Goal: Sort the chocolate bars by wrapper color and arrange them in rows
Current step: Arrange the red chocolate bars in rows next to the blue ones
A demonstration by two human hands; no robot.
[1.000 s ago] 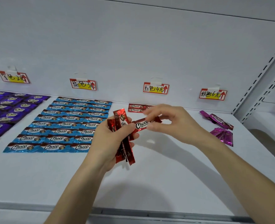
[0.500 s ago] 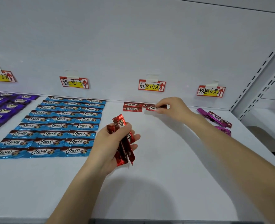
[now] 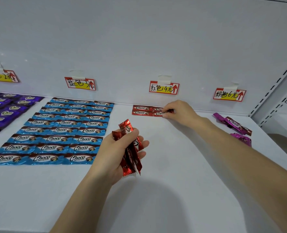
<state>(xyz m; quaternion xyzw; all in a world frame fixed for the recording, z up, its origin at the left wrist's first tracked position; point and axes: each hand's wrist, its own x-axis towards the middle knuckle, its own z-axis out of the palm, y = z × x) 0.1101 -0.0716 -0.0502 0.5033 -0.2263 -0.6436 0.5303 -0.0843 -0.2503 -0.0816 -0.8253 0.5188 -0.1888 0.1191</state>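
Head view of a white shelf (image 3: 173, 174) with chocolate bars grouped by wrapper colour. The left hand (image 3: 120, 148), over the middle of the shelf, is closed around a bundle of red bars (image 3: 131, 162); the bars stand roughly upright, with their ends showing above and below the fist.

The right hand (image 3: 179, 113) reaches to the back edge of the shelf. Its curled fingers and thumb pinch the right end of a red bar (image 3: 158, 113), which lies flat in the nearer of two short rows. The other laid red bars (image 3: 141, 110) touch it on its left and far sides, all set lengthwise along the back edge.

Blue bars (image 3: 63, 132) fill a block of three columns and many rows, left of the middle, running from the back edge toward the front edge. Purple bars (image 3: 3, 111) lie at the left edge, partly cut off by the frame. Pink bars (image 3: 237, 126) lie loose and unaligned near the back right corner.

Four hand-written price tags (image 3: 164, 87) are taped to the back wall (image 3: 139, 39), one above each colour group
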